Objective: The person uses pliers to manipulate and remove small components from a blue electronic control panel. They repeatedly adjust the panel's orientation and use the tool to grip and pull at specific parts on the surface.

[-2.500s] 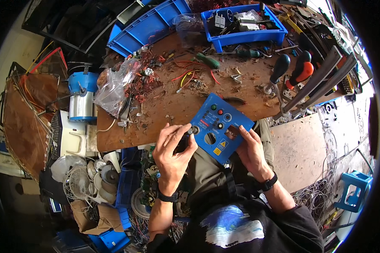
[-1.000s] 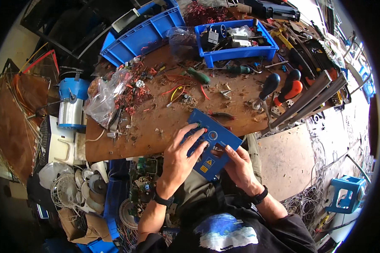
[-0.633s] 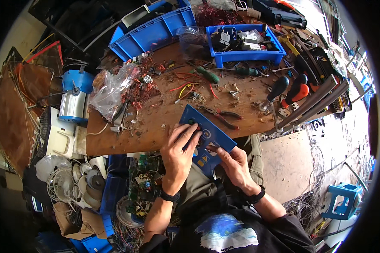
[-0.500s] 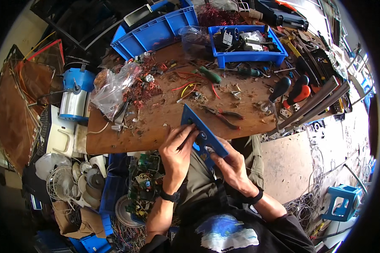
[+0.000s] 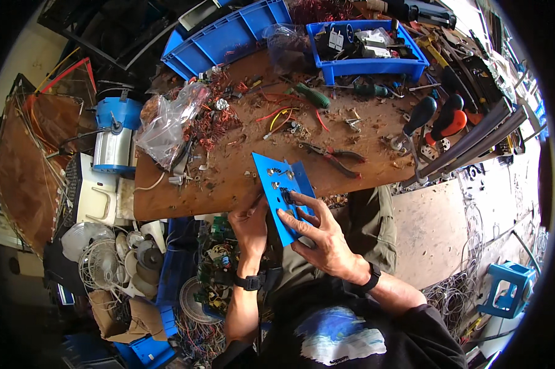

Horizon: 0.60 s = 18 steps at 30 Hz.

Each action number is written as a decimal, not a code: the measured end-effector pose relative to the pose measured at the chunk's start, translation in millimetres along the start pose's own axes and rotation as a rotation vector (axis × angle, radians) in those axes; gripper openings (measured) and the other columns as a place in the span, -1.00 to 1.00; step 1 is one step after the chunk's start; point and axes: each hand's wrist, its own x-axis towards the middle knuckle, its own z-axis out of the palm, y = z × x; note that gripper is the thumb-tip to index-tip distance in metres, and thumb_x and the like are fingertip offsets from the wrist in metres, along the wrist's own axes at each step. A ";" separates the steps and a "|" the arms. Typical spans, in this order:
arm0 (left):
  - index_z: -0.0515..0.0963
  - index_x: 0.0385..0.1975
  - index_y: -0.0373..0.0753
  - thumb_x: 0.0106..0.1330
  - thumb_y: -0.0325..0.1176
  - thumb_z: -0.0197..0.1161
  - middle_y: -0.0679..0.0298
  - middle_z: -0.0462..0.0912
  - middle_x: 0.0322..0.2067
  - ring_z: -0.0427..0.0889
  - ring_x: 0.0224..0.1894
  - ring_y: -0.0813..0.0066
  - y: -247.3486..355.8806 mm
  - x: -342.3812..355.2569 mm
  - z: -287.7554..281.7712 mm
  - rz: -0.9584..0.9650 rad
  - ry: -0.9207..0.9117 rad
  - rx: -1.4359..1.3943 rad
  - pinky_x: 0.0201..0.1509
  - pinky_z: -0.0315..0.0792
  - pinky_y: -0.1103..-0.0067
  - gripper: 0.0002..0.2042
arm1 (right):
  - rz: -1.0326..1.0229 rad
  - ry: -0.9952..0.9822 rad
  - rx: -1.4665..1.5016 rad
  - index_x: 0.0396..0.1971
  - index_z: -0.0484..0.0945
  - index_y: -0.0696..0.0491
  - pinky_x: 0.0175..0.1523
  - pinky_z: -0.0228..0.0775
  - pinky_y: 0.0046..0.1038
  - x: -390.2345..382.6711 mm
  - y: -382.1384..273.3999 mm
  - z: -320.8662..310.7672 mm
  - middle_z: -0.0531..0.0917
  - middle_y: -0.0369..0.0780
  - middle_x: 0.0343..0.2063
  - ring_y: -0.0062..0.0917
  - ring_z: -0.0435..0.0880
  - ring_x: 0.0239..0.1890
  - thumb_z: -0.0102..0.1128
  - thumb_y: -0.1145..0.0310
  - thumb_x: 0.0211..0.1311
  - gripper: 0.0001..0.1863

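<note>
A blue metal panel [image 5: 268, 178] with a bent side, several holes and small fittings is held tilted over my lap, at the bench's front edge. My left hand [image 5: 250, 224] grips it from the left, its fingertips partly hidden behind the sheet. On the other side, my right hand [image 5: 328, 243] is closed about the panel's lower right, its fingers reaching over a small dark fitting [image 5: 287, 197]. Just beyond the panel, red-handled pliers [image 5: 333, 158] lie spread on the wooden bench [image 5: 228, 172].
Blue bins [image 5: 370, 67] with mixed parts stand at the back. Screwdrivers [image 5: 447, 126] and metal bars are at the right. A plastic bag [image 5: 170, 126] and copper wire scraps lie left. Circuit boards [image 5: 219, 252] and fan parts [image 5: 99, 264] fill the lower left. A blue stool [image 5: 507, 289] stands lower right.
The panel has turned so its face with fittings shows more, and shifted slightly left. My right hand's fingers have moved over that face; my left fingers have gone behind it.
</note>
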 end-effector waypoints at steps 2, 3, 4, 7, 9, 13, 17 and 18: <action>0.69 0.14 -0.39 0.46 -0.59 0.28 0.22 0.80 -0.02 0.70 -0.01 0.56 -0.1 0.2 0.1 -0.024 -0.003 0.001 0.13 0.55 0.56 -0.71 | -0.001 -0.011 -0.005 0.39 0.54 -0.27 0.43 0.50 -0.08 0.4 -0.5 -1.2 0.35 -0.02 0.38 -0.04 0.43 0.39 0.54 0.64 0.00 -0.11; 0.70 0.12 -0.38 0.46 -0.59 0.27 0.22 0.81 -0.04 0.71 -0.02 0.56 2.3 0.7 2.8 -0.026 -0.001 0.008 0.12 0.56 0.56 -0.72 | 0.001 -0.012 -0.004 0.40 0.53 -0.27 0.44 0.50 -0.08 0.9 -0.6 -1.6 0.35 -0.02 0.37 -0.04 0.43 0.39 0.54 0.64 0.00 -0.11; 0.71 0.11 -0.38 0.47 -0.58 0.27 0.22 0.81 -0.06 0.72 -0.03 0.56 5.3 0.8 5.1 -0.028 0.000 0.014 0.11 0.56 0.56 -0.73 | 0.002 -0.013 -0.002 0.40 0.53 -0.28 0.44 0.50 -0.07 1.4 -0.8 -1.8 0.35 -0.02 0.37 -0.04 0.43 0.39 0.53 0.64 0.00 -0.11; 0.60 0.27 -0.37 0.58 -0.42 0.17 0.15 0.74 0.10 0.68 0.09 0.51 21.8 1.5 3.7 -0.175 -0.107 0.020 0.18 0.55 0.50 -0.66 | 0.014 0.001 0.004 0.41 0.52 -0.27 0.44 0.49 -0.09 2.2 -2.1 -1.6 0.35 -0.02 0.36 -0.03 0.42 0.39 0.53 0.63 0.01 -0.11; 0.46 0.39 -0.36 0.64 -0.30 0.08 0.12 0.63 0.24 0.63 0.18 0.46 30.1 -8.5 4.1 -0.219 -0.163 -0.262 0.24 0.53 0.46 -0.57 | 0.029 0.025 0.009 0.41 0.52 -0.24 0.44 0.48 -0.09 3.8 -0.8 2.2 0.36 -0.01 0.37 -0.03 0.42 0.40 0.54 0.55 0.05 -0.15; 0.42 0.36 -0.33 0.63 -0.22 0.13 0.19 0.63 0.14 0.59 0.14 0.50 52.6 -30.7 6.4 -0.119 -0.213 -0.085 0.27 0.48 0.48 -0.57 | -0.057 -0.064 0.009 0.38 0.54 -0.13 0.42 0.44 -0.08 10.6 2.7 -4.4 0.42 0.00 0.36 -0.04 0.45 0.38 0.58 0.36 0.12 -0.24; 0.52 0.28 -0.39 0.55 -0.45 0.23 0.22 0.68 0.07 0.66 0.05 0.49 41.5 -32.7 6.7 -0.014 -0.042 -0.023 0.22 0.59 0.42 -0.64 | -0.047 0.039 -0.220 0.25 0.61 -0.03 0.40 0.43 -0.07 20.2 20.2 -44.4 0.51 -0.02 0.31 -0.05 0.53 0.32 0.57 0.31 0.13 -0.37; 0.51 0.31 -0.39 0.56 -0.45 0.22 0.21 0.68 0.09 0.67 0.08 0.46 41.2 -31.5 7.2 -0.036 -0.035 -0.114 0.26 0.61 0.36 -0.62 | -0.039 0.123 -0.399 0.24 0.60 -0.02 0.34 0.48 -0.08 23.7 37.2 -54.0 0.51 -0.02 0.30 -0.02 0.54 0.29 0.54 0.34 0.13 -0.39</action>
